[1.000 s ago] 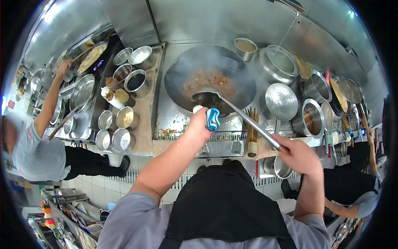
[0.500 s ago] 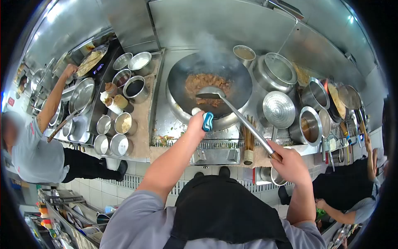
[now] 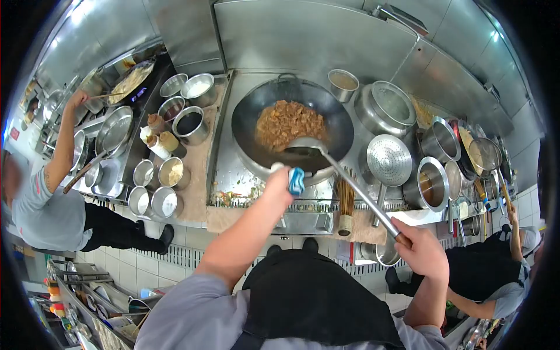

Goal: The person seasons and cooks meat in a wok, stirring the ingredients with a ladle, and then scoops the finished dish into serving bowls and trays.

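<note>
A black wok [image 3: 248, 125] sits on the burner, holding brown pieces of meat [image 3: 291, 123] in some sauce. My left hand [image 3: 279, 185] is closed at the wok's near rim, with a blue-and-white cloth [image 3: 296, 182] bunched beside the fingers; the grip itself is partly hidden. In my right hand [image 3: 423, 251] is the wooden end of a long-handled ladle [image 3: 367, 201]. Its bowl [image 3: 306, 143] rests in the wok, at the near edge of the meat.
Sauce pots [image 3: 191, 125] and squeeze bottles [image 3: 157, 146] stand left. Right are a perforated skimmer [image 3: 388, 159], a bamboo brush [image 3: 346, 207], a lidded pot [image 3: 394, 105] and steel containers [image 3: 433, 184]. One co-worker [image 3: 44, 210] stirs a pan at left; another [image 3: 490, 268] stands at right.
The steam over the wok has thinned and its far loop handle now shows. The meat is gathered more tightly. My right hand and the ladle handle have shifted right and nearer to me.
</note>
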A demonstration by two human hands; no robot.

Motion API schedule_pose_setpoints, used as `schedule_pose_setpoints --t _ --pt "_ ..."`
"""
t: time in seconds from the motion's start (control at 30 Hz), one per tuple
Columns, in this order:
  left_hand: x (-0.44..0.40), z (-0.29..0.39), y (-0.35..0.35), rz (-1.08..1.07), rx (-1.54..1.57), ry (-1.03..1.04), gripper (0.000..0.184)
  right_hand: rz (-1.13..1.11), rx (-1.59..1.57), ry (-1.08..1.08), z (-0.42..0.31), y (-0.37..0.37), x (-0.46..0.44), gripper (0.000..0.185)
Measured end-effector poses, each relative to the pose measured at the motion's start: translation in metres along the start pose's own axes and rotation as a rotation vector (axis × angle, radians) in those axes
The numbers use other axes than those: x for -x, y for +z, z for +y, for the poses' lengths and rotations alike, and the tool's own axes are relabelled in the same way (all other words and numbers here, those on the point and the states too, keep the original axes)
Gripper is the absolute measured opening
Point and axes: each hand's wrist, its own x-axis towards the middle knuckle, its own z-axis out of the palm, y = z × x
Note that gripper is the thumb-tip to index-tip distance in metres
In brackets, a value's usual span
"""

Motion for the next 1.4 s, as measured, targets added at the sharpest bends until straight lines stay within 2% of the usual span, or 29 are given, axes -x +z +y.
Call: schedule_pose_setpoints --t 0.07,0.13,0.2,0.3,0.37,0.4,0.47,0.5,0.53,0.63,0.8,0.87,0.93,1.0,1.03,1.07,1.13,1.17,1.23,1.3,1.4 --pt "0.025 -0.003 0.004 0.085 0.025 -0.018 0.014 -0.001 -0.008 -0.039 0.001 0.005 -0.006 0.054" --pt "0.01 -0.003 -0.007 -0.01 0.01 -0.034 0.012 -0.044 0.057 -0.023 -0.003 0.018 -0.025 0.053" --pt "-0.001 0.004 -0.008 0.016 -0.062 -0.036 0.011 0.086 0.157 -0.063 0.003 0.049 -0.052 0.049" --pt "-0.006 -0.031 -0.059 -0.071 -0.053 0.004 0.01 0.165 0.158 -0.104 0.006 0.084 -0.075 0.048" --pt "0.024 -0.045 -0.074 0.139 -0.184 0.0 0.009 0.273 0.093 -0.087 0.0 0.091 -0.069 0.053" --pt "0.031 -0.044 -0.071 0.135 -0.185 0.01 0.009 0.282 0.091 -0.094 0.003 0.095 -0.064 0.053" --pt "0.048 -0.045 -0.064 0.117 -0.081 0.006 0.01 0.311 -0.354 -0.053 0.014 0.103 -0.049 0.054" --pt "0.058 -0.032 -0.047 0.119 -0.06 -0.008 0.01 0.18 -0.572 0.096 0.012 0.096 -0.041 0.054" --pt "0.035 -0.025 -0.054 -0.05 0.021 -0.034 0.009 0.136 -0.836 0.157 -0.002 0.083 -0.034 0.055" --pt "0.051 0.01 -0.013 0.03 0.057 0.012 0.01 0.096 -0.982 0.208 -0.002 0.063 -0.034 0.057" --pt "0.045 0.019 -0.017 0.01 -0.06 0.009 0.013 0.114 -1.152 0.215 0.006 0.077 -0.054 0.055" --pt "0.053 -0.003 -0.032 0.08 -0.377 0.231 0.014 0.183 -1.21 0.262 0.009 0.102 -0.068 0.038" --pt "0.063 -0.044 -0.054 0.205 -0.669 0.636 0.034 0.229 -1.275 0.343 -0.011 0.118 -0.071 0.028" --pt "0.045 -0.073 -0.086 0.114 -0.606 0.572 0.044 0.005 -1.378 0.301 -0.045 0.104 -0.057 0.042" --pt "0.044 -0.081 -0.089 0.024 -0.511 0.629 0.043 -0.092 -1.47 0.298 -0.058 0.095 -0.048 0.038" --pt "0.062 -0.071 -0.069 0.1 -0.507 0.483 0.032 -0.106 -1.461 0.329 -0.064 0.083 -0.045 0.038" --pt "0.072 -0.048 -0.058 -0.058 -0.356 0.292 0.019 -0.256 -1.802 0.461 -0.074 0.069 -0.041 0.033" --pt "0.07 -0.038 -0.053 -0.025 -0.279 0.137 0.013 -0.308 -1.894 0.429 -0.066 0.08 -0.047 0.033" --pt "0.077 -0.025 -0.046 -0.001 -0.164 -0.068 0.011 -0.373 -1.965 0.431 -0.057 0.089 -0.043 0.035" --pt "0.066 -0.027 -0.052 -0.014 -0.109 -0.082 0.011 -0.469 -2.06 0.426 -0.039 0.098 -0.041 0.042" --pt "0.047 -0.036 -0.064 -0.022 -0.04 -0.09 0.013 -0.528 -1.998 0.361 -0.007 0.117 -0.039 0.045"
